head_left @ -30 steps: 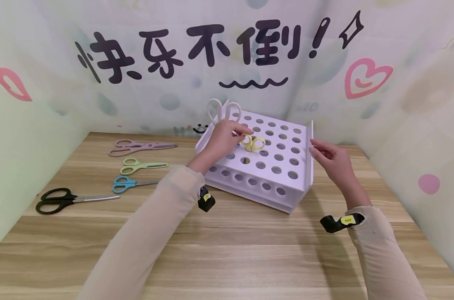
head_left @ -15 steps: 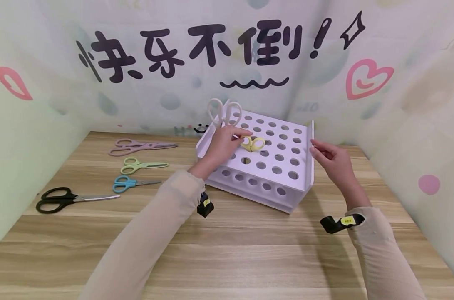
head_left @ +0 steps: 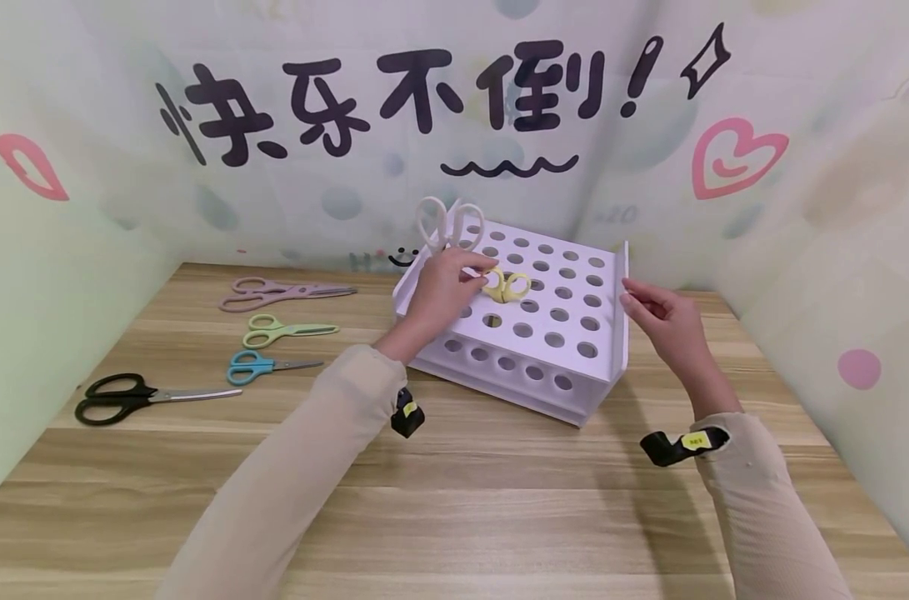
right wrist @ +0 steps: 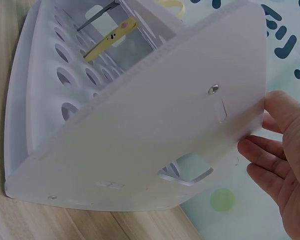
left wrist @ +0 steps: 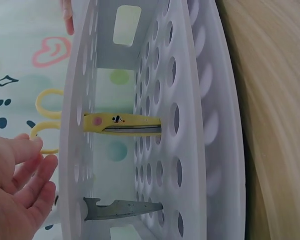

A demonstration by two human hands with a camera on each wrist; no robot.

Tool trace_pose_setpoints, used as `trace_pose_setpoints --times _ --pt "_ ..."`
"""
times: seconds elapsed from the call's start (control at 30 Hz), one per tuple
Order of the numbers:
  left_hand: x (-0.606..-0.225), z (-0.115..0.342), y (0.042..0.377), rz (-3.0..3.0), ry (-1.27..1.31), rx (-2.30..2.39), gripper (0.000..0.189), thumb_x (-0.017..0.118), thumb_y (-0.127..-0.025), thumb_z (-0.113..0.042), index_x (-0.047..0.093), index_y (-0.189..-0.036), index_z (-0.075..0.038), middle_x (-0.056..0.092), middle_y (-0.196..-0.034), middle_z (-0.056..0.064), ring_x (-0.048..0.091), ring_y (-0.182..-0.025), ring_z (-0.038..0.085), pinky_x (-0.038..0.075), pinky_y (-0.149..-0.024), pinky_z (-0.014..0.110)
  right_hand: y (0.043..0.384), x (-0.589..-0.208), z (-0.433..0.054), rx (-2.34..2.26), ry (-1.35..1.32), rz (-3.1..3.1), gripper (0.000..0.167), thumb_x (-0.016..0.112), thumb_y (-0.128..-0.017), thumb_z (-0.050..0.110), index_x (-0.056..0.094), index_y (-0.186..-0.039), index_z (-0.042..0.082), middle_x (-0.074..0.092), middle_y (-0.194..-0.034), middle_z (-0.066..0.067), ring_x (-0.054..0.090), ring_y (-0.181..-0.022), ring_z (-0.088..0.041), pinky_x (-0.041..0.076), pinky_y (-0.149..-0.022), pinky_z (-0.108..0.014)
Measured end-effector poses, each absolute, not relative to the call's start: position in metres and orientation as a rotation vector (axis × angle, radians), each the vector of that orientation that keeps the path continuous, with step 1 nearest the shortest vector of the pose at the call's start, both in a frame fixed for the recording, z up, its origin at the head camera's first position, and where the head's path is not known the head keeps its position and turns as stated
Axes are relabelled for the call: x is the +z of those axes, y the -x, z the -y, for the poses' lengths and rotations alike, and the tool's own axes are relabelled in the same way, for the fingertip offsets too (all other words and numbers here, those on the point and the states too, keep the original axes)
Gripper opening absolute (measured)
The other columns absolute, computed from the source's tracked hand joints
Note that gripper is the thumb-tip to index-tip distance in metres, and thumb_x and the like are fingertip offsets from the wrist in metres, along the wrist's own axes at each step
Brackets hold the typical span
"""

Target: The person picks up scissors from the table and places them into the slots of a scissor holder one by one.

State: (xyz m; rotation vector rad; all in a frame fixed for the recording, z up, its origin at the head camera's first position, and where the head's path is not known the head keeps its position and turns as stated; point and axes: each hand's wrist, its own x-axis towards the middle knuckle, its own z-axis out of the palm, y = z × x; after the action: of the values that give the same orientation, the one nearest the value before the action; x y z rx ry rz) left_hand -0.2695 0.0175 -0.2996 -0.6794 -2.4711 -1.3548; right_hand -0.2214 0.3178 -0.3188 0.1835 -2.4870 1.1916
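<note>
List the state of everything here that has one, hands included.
White rack: upright, partly filled.
Yellow scissors: handles up, blades closed, through a rack hole.
White scissors: handles up, blades down in the rack.
Pink scissors: lying flat, closed.
Green scissors: lying flat, closed.
Blue scissors: lying flat, closed.
Black scissors: lying flat, closed.
Left hand: holding a yellow handle loop.
Right hand: gripping the rack's side edge.

Centre frame, the left hand [head_left: 445,287] touches yellow scissors [head_left: 505,295] standing in a white perforated rack [head_left: 541,322]; right of centre, the right hand [head_left: 671,325] holds the rack's edge. Black-handled scissors [head_left: 135,397] lie far left.
</note>
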Motion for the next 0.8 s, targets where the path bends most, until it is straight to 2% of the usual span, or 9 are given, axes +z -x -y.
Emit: trace_pose_setpoints --times 0.53,0.67,0.8 --pt "-0.289 0.028 0.260 2.420 0.636 -1.457 0.021 0.069 -0.081 -0.007 0.069 -0.102 -0.004 0.066 -0.099 0.008 0.061 -0.077 0.018 0.051 -0.066 0.024 0.222 -0.319 -0.317 1.168 -0.156 2.528 0.040 0.059 -0.090 0.025 0.057 -0.124 0.002 0.058 -0.096 0.015 0.052 -0.077 0.002 0.042 -0.061 -0.008" --pt "-0.286 0.043 0.258 2.398 0.605 -1.545 0.021 0.069 -0.082 -0.007 0.069 -0.102 -0.002 0.066 -0.096 0.009 0.060 -0.076 0.018 0.050 -0.067 0.024 0.223 -0.319 -0.318 1.169 -0.151 2.524 0.040 0.060 -0.090 0.023 0.057 -0.124 0.002 0.059 -0.098 0.012 0.053 -0.079 0.004 0.043 -0.063 -0.007" --pt "-0.285 0.061 0.255 2.412 0.566 -1.554 0.022 0.067 -0.084 -0.009 0.068 -0.105 -0.002 0.066 -0.097 0.009 0.060 -0.079 0.019 0.050 -0.070 0.026 0.223 -0.321 -0.319 1.199 -0.168 2.506 0.039 0.060 -0.090 0.019 0.056 -0.124 -0.001 0.057 -0.097 0.016 0.053 -0.081 0.006 0.043 -0.066 -0.006"
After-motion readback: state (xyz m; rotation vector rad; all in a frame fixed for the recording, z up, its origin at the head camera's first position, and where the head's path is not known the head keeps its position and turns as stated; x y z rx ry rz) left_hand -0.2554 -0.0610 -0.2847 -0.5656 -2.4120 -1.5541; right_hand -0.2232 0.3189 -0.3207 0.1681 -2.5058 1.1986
